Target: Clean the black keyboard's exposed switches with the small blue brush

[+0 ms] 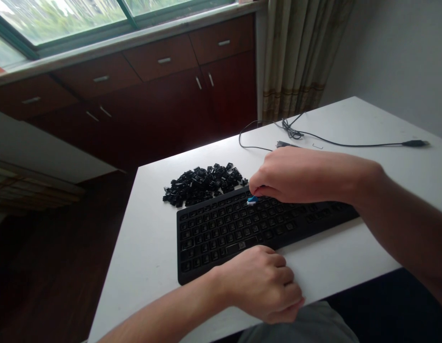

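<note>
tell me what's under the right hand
Under the right hand, the blue and white tool pokes out, its white end over the keyboard. The hand covers the tool's upper part and some of the keyboard, so those can't be seen.

Table [128, 257]: plain white. Keyboard [203, 267]: black, its key sockets in rows of dark squares with greyish centres. Heap of keycaps [203, 183]: black. Brush [253, 200]: blue, with white bristles. Cable [356, 144]: black. Cabinets [164, 105]: dark reddish brown, handles silvery. Window frame [81, 34]: green. Curtain [290, 52]: beige with darker vertical stripes, brown patterned band near the hem. Wall [396, 62]: pale grey.
</note>
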Demonstrator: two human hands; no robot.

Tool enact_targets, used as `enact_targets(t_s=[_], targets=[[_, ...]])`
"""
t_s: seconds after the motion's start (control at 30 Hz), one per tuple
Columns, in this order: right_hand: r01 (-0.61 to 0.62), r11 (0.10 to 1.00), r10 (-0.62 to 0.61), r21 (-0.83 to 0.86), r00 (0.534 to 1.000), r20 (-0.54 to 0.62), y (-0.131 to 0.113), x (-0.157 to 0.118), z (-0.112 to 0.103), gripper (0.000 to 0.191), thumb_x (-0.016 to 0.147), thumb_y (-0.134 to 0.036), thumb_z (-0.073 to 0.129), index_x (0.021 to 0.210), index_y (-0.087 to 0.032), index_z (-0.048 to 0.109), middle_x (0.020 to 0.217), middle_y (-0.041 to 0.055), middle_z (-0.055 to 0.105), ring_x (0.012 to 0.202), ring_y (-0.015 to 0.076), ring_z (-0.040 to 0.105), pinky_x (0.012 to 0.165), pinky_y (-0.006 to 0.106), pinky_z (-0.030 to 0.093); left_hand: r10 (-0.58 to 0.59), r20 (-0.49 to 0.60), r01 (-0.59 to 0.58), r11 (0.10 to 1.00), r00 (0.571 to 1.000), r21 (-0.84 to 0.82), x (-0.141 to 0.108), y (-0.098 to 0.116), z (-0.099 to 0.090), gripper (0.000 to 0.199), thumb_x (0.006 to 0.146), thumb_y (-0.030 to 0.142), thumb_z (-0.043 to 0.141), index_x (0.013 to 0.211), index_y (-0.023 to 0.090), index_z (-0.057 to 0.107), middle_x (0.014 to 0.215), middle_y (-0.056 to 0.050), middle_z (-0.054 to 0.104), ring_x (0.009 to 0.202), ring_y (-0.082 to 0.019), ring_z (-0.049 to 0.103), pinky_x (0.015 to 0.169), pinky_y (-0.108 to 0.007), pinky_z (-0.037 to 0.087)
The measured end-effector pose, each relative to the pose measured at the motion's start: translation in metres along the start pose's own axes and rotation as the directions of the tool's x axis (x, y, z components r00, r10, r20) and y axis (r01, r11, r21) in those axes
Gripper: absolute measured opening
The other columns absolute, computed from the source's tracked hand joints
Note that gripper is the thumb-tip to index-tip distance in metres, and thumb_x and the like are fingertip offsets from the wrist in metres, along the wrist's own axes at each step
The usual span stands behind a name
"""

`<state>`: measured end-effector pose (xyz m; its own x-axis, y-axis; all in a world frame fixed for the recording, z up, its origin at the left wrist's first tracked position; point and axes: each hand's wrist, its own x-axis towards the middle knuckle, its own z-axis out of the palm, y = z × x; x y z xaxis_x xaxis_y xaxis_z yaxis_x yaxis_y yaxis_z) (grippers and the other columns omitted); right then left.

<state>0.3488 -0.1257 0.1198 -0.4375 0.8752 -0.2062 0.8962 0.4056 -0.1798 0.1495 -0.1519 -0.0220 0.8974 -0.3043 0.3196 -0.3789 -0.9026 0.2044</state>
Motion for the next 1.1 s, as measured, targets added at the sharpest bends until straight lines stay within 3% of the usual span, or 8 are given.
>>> enact_targets(t_s=[0.17,0.4,0.77,1.1], targets=[[-0.034,0.999,0.034,-0.004,0.999,0.012,0.001,-0.002,-0.001,0.027,0.092,-0.018,0.052,0.069,-0.019,0.067,0.055,-0.0004,0.055,0.05,0.0105,0.035,0.056,0.032,0.02,0.001,-0.048,-0.002,1.0,0.999,-0.009,-0.001,-0.001,0.001,0.034,0.095,0.033,0.056,0.064,0.021,0.048,0.057,0.003,0.052,0.05,-0.013,0.046,0.049,-0.032,0.028],[-0.127,0.992,0.128,-0.01,0.992,0.025,0.011,-0.006,0.002,0.023,0.086,-0.019,0.057,0.068,-0.019,0.069,0.053,0.0003,0.056,0.049,0.0101,0.034,0.057,0.033,0.02,0.009,0.01,-0.009,1.0,1.0,-0.001,-0.001,0.0,0.001,0.035,0.096,0.034,0.054,0.065,0.021,0.049,0.056,0.002,0.052,0.049,-0.013,0.047,0.049,-0.032,0.028],[-0.063,0.998,0.063,0.006,0.998,-0.012,0.012,-0.006,-0.001,0.025,0.09,-0.02,0.054,0.075,-0.02,0.073,0.058,0.0004,0.061,0.05,0.0101,0.036,0.057,0.033,0.021,0.006,-0.083,-0.007,1.0,0.997,-0.019,-0.002,-0.001,0.002,0.034,0.092,0.034,0.062,0.063,0.021,0.049,0.056,0.004,0.05,0.048,-0.013,0.042,0.048,-0.032,0.028],[-0.14,0.988,0.136,-0.063,0.989,-0.063,0.018,-0.005,0.001,0.026,0.089,-0.022,0.054,0.066,-0.019,0.066,0.053,-0.0003,0.051,0.05,0.01,0.031,0.057,0.033,0.02,0.015,-0.094,-0.017,1.0,0.995,-0.02,-0.001,-0.002,0.003,0.034,0.092,0.033,0.062,0.063,0.021,0.05,0.056,0.004,0.051,0.048,-0.013,0.042,0.047,-0.032,0.029]])
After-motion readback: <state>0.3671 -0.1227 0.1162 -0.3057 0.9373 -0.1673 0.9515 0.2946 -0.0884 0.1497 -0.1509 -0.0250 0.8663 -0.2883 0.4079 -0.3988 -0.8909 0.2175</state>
